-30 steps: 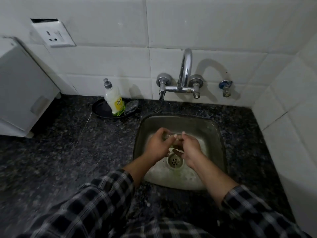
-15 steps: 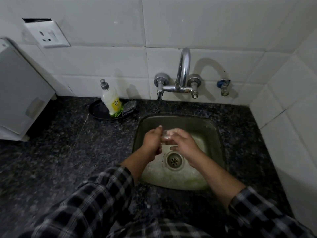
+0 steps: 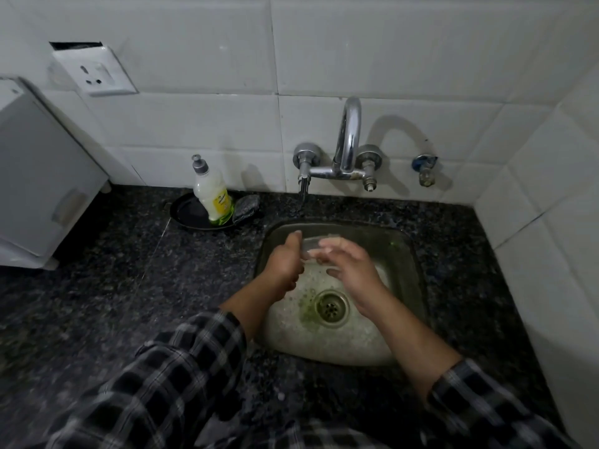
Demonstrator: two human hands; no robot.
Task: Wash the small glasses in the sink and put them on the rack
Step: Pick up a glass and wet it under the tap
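two hands [image 3: 285,264] [image 3: 351,265] | fingers clasp small clear glass [image 3: 311,247] | over soapy steel sink [image 3: 411,273]

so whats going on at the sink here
A person in a checked shirt is washing a small clear glass over the steel sink. The left hand grips it from one side while the right hand rubs over it, both near the back of the basin, above the drain. I can't see water running from the tap. A dish soap bottle stands on a dark plate on the counter. No rack is in view.
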